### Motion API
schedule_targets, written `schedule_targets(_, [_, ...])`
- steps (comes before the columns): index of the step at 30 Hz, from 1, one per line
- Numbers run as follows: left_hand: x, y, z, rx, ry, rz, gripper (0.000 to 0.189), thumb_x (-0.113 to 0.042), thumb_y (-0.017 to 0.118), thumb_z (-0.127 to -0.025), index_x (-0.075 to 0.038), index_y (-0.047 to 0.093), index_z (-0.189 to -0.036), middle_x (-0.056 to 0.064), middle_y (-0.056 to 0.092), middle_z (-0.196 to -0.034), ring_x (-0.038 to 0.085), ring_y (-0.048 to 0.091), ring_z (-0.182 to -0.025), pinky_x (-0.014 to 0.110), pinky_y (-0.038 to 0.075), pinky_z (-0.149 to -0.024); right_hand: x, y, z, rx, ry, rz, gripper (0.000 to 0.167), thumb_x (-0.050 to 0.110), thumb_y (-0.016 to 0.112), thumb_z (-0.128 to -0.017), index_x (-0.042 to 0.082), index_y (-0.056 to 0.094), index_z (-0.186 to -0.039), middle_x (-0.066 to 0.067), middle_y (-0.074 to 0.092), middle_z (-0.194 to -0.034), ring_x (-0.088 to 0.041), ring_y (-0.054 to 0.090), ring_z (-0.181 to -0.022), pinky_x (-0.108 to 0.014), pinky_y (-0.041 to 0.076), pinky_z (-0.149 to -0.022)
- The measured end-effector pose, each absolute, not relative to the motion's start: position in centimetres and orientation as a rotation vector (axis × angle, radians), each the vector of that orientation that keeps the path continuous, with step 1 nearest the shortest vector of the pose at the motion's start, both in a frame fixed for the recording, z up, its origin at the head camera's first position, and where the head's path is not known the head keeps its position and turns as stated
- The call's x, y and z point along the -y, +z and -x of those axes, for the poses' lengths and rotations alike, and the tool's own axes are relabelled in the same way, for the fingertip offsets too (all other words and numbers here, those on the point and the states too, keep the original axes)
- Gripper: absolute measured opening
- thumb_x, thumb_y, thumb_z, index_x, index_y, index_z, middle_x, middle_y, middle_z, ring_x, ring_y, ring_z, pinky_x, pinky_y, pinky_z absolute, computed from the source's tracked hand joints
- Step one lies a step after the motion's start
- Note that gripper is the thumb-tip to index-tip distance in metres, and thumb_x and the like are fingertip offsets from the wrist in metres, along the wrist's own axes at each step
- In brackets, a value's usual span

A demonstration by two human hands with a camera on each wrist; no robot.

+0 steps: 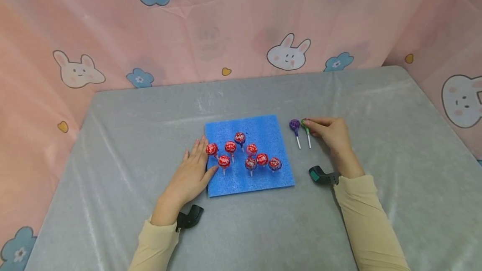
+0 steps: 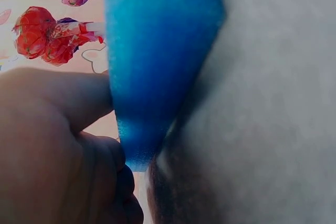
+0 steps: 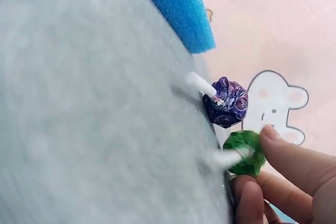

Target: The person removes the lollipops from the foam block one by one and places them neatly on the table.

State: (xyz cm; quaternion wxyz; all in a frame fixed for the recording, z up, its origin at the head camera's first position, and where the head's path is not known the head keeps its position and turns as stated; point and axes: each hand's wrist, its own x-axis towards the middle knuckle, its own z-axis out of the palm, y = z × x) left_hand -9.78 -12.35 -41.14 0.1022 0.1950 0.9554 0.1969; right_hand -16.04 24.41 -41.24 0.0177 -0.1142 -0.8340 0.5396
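Observation:
My left hand lies flat along the left edge of a blue foam board. Its fingers stretch beside the board, and the thumb rests on the board's near left part. Several lollipops in red and purplish wrappers stand on white sticks in the foam. To the right of the board, my right hand pinches the head of a green lollipop between thumb and fingers, its white stick directed toward the near side. Just left of it, a purple lollipop lies on the table.
Grey cloth covers the table. Pink curtain fabric with rabbits and blue flowers hangs behind and at both sides. A dark wrist camera is strapped to the left wrist, another camera to the right.

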Motion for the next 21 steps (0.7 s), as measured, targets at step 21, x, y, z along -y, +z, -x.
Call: schedule_targets(21, [12.3,-41.05,9.79,-2.82,0.566,-0.569,0.072,-0.037,0.042,-0.1,0.003,0.008,-0.148,0.015,0.001,-0.156,0.029,0.001,-0.143,0.05,0.008,-0.113,-24.9,-40.93,15.91,2.36,1.933,0.421,0.021,0.01,0.072,-0.084,-0.005,0.069,-0.097,0.01,0.067,-0.076,-0.004,0.065,-0.068,-0.017,0.053,-0.064])
